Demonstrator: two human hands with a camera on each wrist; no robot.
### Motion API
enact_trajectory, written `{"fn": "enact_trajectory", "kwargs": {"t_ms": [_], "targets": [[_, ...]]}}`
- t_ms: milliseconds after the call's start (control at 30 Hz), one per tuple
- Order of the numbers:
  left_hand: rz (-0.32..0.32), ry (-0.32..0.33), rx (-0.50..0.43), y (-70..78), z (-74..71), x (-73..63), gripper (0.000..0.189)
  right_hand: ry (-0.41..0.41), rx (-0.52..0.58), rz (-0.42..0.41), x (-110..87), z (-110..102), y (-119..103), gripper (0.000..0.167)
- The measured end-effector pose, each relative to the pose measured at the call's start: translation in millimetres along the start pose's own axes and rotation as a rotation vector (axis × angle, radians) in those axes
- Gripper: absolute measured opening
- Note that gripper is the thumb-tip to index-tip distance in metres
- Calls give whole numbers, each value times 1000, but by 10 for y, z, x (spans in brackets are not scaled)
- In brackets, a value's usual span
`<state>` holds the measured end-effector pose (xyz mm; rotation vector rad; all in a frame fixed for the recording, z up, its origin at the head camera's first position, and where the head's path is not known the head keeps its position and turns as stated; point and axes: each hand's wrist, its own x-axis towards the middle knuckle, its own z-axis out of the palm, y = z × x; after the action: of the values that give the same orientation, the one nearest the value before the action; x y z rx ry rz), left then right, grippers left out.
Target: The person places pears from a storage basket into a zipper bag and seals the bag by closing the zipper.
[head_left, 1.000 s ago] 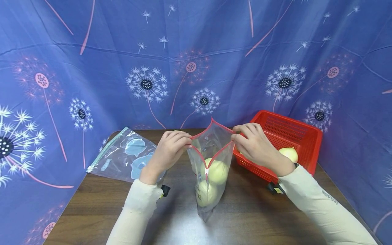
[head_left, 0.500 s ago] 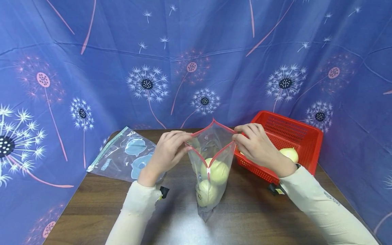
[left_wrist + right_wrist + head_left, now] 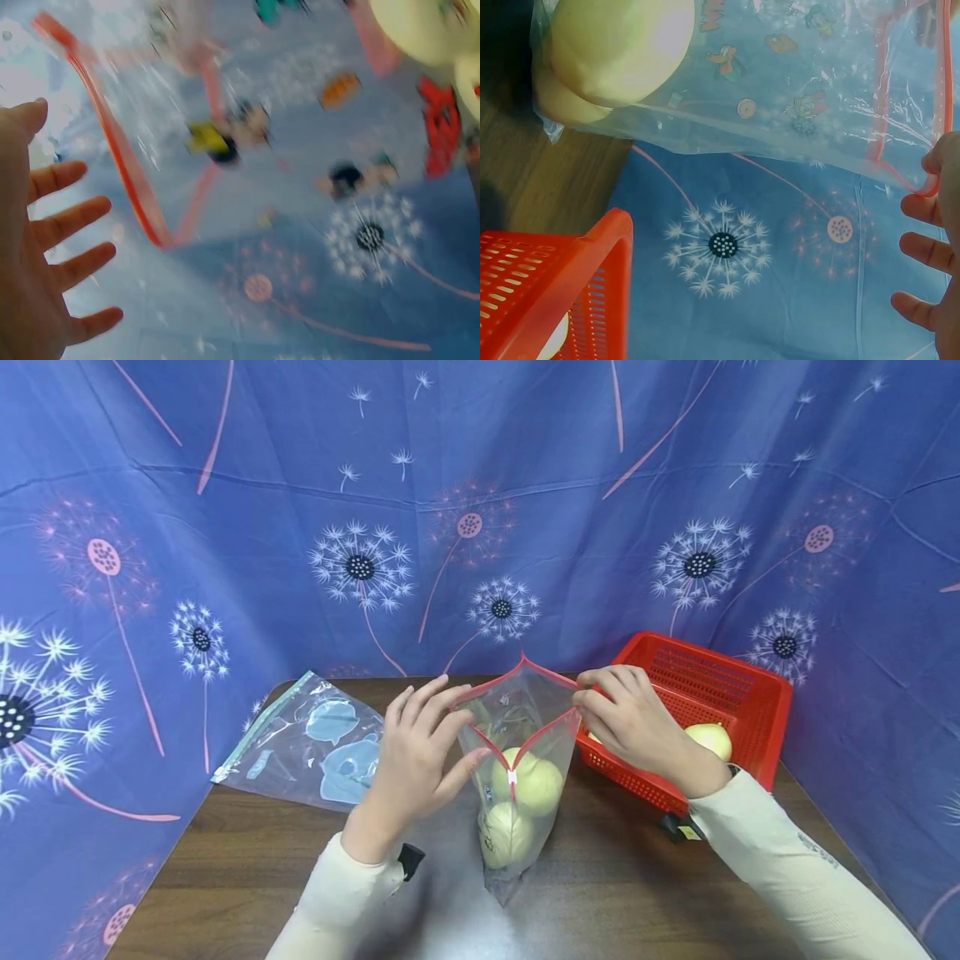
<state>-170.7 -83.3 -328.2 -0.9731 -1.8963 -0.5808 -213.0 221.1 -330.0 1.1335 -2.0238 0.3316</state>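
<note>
A clear zip bag (image 3: 546, 731) with a red-edged mouth and a white slider (image 3: 512, 777) stands upright on the table. Several pale yellow-green round fruits (image 3: 538, 787) rest in its lower part. At the mouth's right corner, my right hand (image 3: 637, 718) pinches the red edge between thumb and forefinger; the right wrist view shows the other fingers apart. My left hand (image 3: 416, 756) is spread at the left of the mouth. In the left wrist view, its straight fingers (image 3: 75, 223) stand apart from the red edge. Cartoon prints cover the bag's side.
Behind my right hand, a red plastic basket (image 3: 780, 718) holds another pale fruit (image 3: 708, 740). Flat at the left lies a second clear zip bag (image 3: 288, 768) with a green top strip and blue patterns. A blue dandelion-print cloth (image 3: 570, 552) hangs behind the wooden table (image 3: 247, 852).
My left hand has let go of the bag's left corner and spread its fingers, dropping slightly. The right hand keeps its pinch, and the bag's mouth stays apart.
</note>
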Motion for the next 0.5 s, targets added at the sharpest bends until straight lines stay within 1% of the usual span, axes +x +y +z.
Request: {"fn": "enact_trajectory", "kwargs": {"t_ms": [133,233,333,500], "targets": [[6,-5,-16,190,-13,14,56,-6,-3,4,0,-5,-2,30],[12,-7,-28,299,3,10,59,-8,-3,5,0,-7,-2,31],[10,5,-31,363,38,-2,55,-9,0,6,2,-9,-6,32],[36,31,-38,397,100,-31,39,-22,7,15,-1,-11,-3,32]]}}
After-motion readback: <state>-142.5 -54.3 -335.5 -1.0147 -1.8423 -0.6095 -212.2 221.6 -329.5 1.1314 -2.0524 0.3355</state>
